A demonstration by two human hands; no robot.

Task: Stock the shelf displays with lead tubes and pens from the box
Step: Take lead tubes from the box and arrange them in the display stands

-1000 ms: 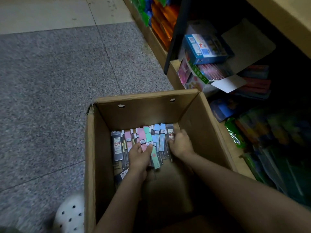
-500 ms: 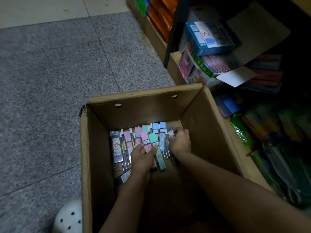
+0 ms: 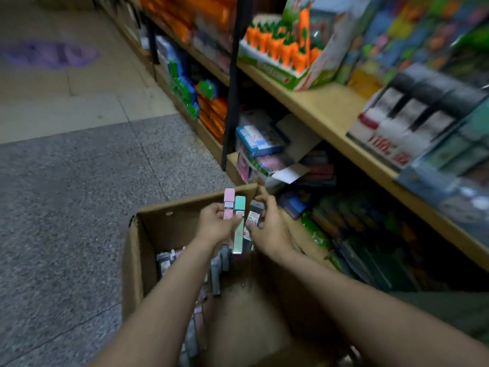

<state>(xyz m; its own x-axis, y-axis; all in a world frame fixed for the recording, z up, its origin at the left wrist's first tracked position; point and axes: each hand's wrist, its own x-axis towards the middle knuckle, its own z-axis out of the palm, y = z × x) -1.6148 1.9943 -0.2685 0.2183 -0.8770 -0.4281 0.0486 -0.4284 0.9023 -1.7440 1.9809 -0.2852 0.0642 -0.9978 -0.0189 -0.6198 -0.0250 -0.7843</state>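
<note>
An open cardboard box (image 3: 137,260) stands on the floor below me, with several lead tubes (image 3: 217,274) still lying inside. My left hand (image 3: 215,226) grips a pink lead tube (image 3: 229,205) and a green lead tube (image 3: 239,223), raised above the box's far rim. Just to the right, my right hand (image 3: 270,229) holds a dark grey lead tube (image 3: 254,215). The two hands are close together, their tubes almost touching. A wooden shelf (image 3: 325,112) with stationery displays runs along the right.
A carrot-print display box (image 3: 288,62) and a black-and-white display box (image 3: 412,120) sit on the upper shelf. Below it are a blue box (image 3: 260,140) and packets. A black upright post (image 3: 234,83) divides the shelving. Grey speckled floor (image 3: 79,194) lies to the left.
Both hands have lifted out of the box, each with lead tubes taken from the pile. The view has swung upward, bringing the upper shelf into sight.
</note>
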